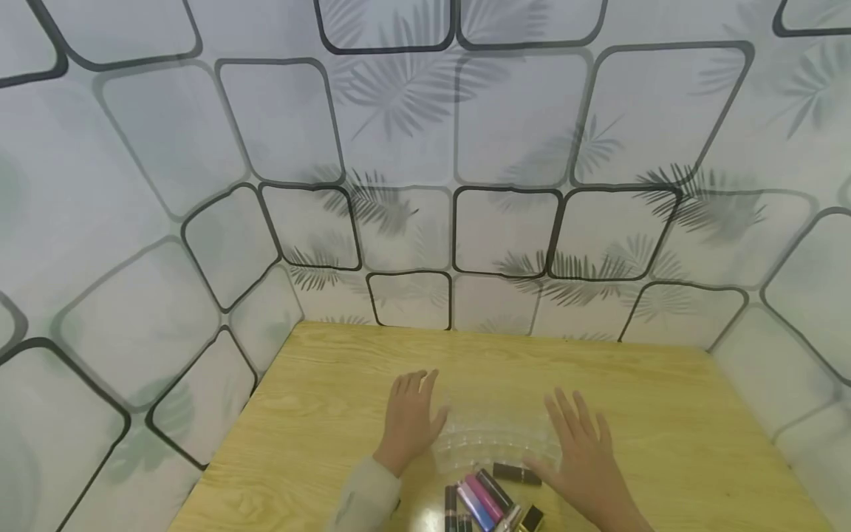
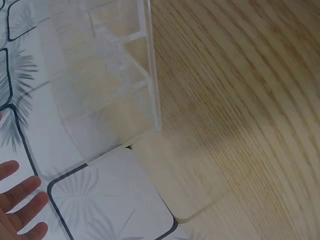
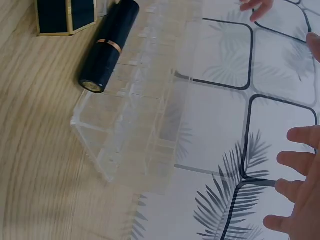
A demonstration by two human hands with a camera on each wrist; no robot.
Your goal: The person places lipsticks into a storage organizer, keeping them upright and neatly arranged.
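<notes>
Flanking the organizer [image 1: 495, 442], left hand [image 1: 408, 420] at nine o'clock, right hand [image 1: 583, 459] at three, fingers apart; cosmetics [image 1: 484, 497] at six.

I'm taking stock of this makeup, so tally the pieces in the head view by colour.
Dark cylindrical tubes: at least 4
Magenta cylindrical tube: 1
Blue and silvery cylindrical tube: 1
Black box-shaped piece with gold edges: 1
Total: at least 7; cropping and blur may hide more.

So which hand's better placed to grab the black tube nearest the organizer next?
Likely the right hand: it's near that black tube, while the left hand is at the organizer's other end.
</notes>
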